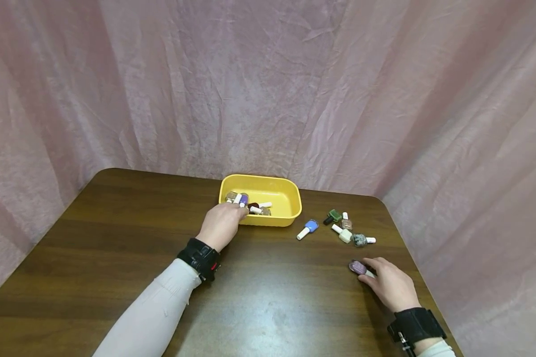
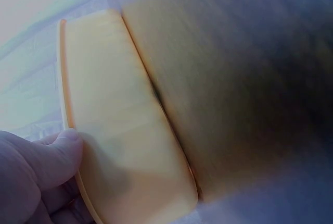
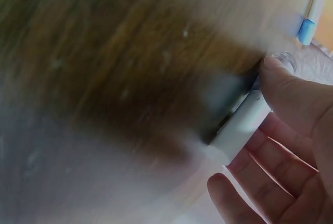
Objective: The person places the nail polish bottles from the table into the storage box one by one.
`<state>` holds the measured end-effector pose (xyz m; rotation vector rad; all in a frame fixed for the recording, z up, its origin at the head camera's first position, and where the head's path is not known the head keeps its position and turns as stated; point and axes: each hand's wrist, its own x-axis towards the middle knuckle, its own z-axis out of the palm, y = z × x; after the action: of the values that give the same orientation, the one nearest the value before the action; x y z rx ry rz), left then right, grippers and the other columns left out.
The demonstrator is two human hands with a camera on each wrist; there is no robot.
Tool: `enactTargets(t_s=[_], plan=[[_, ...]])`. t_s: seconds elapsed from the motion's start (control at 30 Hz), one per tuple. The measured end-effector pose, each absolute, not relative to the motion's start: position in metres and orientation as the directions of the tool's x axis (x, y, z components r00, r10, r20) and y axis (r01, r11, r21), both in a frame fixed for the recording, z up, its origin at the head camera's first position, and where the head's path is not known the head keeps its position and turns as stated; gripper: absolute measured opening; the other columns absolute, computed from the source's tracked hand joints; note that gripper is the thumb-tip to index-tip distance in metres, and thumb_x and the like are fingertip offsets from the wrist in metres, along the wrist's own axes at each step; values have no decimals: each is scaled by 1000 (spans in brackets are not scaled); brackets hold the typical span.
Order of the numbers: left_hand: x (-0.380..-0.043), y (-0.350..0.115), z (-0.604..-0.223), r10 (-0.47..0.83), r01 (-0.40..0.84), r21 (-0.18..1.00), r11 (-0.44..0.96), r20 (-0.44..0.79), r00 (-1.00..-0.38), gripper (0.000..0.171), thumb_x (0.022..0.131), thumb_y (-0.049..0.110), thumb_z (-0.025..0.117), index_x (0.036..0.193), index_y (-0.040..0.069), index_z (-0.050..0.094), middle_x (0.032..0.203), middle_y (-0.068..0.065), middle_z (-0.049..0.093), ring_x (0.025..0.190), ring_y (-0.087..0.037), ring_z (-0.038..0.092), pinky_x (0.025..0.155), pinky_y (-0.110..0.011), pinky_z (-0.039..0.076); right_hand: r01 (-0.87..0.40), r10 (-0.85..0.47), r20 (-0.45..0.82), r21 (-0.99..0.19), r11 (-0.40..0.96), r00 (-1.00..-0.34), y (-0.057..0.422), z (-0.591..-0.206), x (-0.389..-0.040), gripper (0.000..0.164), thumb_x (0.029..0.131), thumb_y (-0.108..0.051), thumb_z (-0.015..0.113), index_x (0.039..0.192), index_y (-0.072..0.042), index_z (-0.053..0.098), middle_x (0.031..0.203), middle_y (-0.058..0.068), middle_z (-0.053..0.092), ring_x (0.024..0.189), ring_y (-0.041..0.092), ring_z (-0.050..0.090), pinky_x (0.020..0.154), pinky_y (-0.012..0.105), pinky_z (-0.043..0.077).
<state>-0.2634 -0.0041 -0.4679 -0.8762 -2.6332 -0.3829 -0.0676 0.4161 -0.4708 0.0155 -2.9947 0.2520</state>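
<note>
My left hand [image 1: 222, 223] grips the near left rim of a yellow plastic tub [image 1: 292, 210]. The left wrist view has the thumb [image 2: 66, 148] over the rim, with the other fingers partly hidden behind it. Several nail polish bottles lie inside the tub, among them a purple one [image 1: 244, 199]. At the right of the table, my right hand [image 1: 393, 285] holds a purple nail polish bottle [image 1: 357, 267] with a white cap [image 3: 240, 130], between thumb and fingers, low over the tabletop; whether it touches the wood I cannot tell.
Between the tub and the right edge lie a blue bottle [image 1: 311, 226], a green bottle [image 1: 335, 215], a brown glittery bottle [image 1: 346, 224], a whitish bottle [image 1: 345, 236] and a grey speckled bottle [image 1: 359, 240]. A pink curtain [image 1: 259, 89] hangs behind the brown wooden table [image 1: 116, 238].
</note>
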Motion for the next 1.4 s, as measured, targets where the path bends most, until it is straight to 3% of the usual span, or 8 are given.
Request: enactTargets(t_s=[0.9,1.4], plan=[[-263,-3,-468,523,626,153,764,421,-741,6,100,12,78,98,14,83,93,-5,79,84,-30,74,75,-46,60,-30,-6,172,-138,990,-985,410,-471,-72,32,89,-19,94,114,-6,81,99,4,74,81,23,71,65,47,57],[-261,-4,-467,527,628,135,767,427,-735,6,101,15,78,100,14,84,94,-6,79,83,-30,74,73,-45,60,-49,-26,204,-110,993,-979,401,-469,-78,31,88,-15,95,115,-8,81,100,5,74,81,24,71,64,49,56]])
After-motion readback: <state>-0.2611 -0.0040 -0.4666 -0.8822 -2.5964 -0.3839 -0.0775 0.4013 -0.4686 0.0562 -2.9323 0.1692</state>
